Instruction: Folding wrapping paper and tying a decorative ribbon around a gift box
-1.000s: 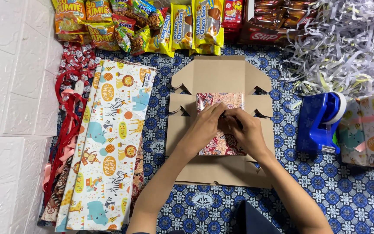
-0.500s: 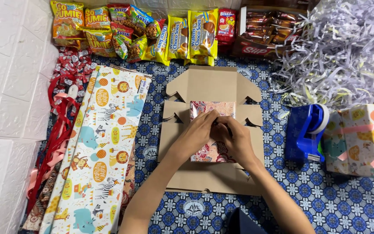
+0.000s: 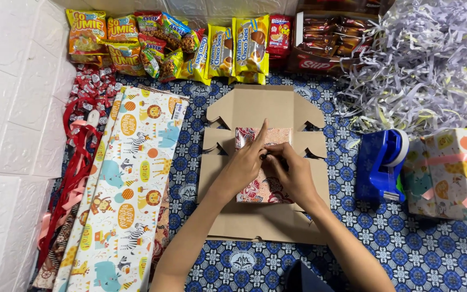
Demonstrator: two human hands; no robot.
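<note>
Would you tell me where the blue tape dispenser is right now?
In the head view, the tape dispenser stands right of the flat cardboard box, between it and the wrapped gift, below the shredded paper.

Both bare forearms reaching in from below, converging. Left hand (image 3: 244,165) palm down, index finger extended upward. Right hand (image 3: 293,170) curled, fingertips pinched against left.

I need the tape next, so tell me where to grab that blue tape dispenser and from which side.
Take the blue plastic tape dispenser by its narrow blue body below the white roll, coming from above with the right hand. It lies flat on the blue patterned cloth, with the wrapped gift box close on its right, so a side approach there looks cramped.
</note>
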